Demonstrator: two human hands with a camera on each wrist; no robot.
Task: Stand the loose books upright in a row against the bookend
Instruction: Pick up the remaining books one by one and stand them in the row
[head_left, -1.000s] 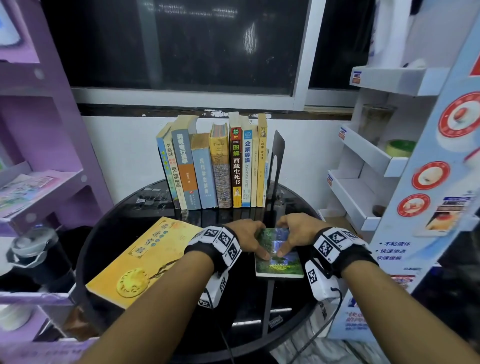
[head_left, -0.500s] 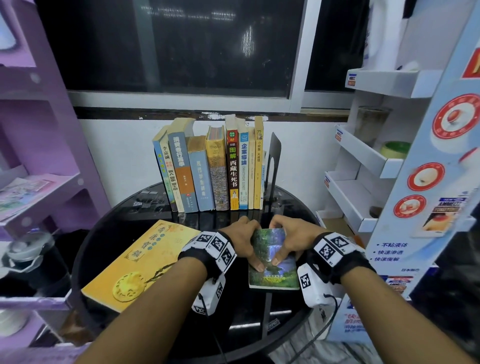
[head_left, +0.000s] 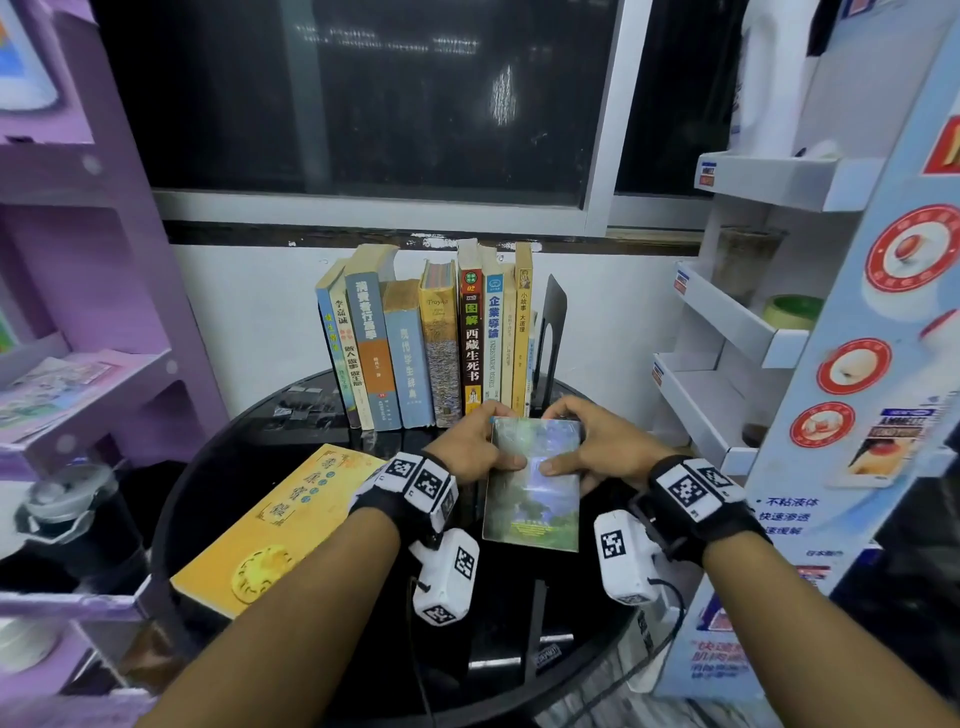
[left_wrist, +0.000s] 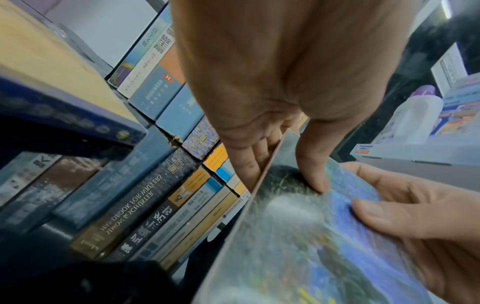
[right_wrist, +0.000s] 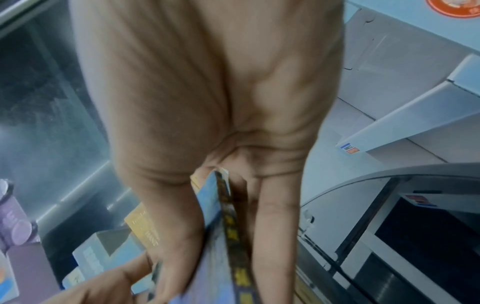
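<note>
Both hands grasp one small book (head_left: 532, 483) with a green-blue landscape cover. Left hand (head_left: 470, 447) pinches its left edge, thumb on the cover, fingers (left_wrist: 249, 164) behind. Right hand (head_left: 597, 447) pinches the right edge the same way, thumb on the cover, fingers behind the spine side. Book is tilted, far edge raised, above the round black table (head_left: 218, 467), just in front of the standing row (head_left: 426, 338). Row stands upright at the back of the table, its right end against the black bookend (head_left: 551, 332); leftmost volumes lean slightly. Large yellow book (head_left: 275, 525) lies flat at the left of the table, apart from the hands.
</note>
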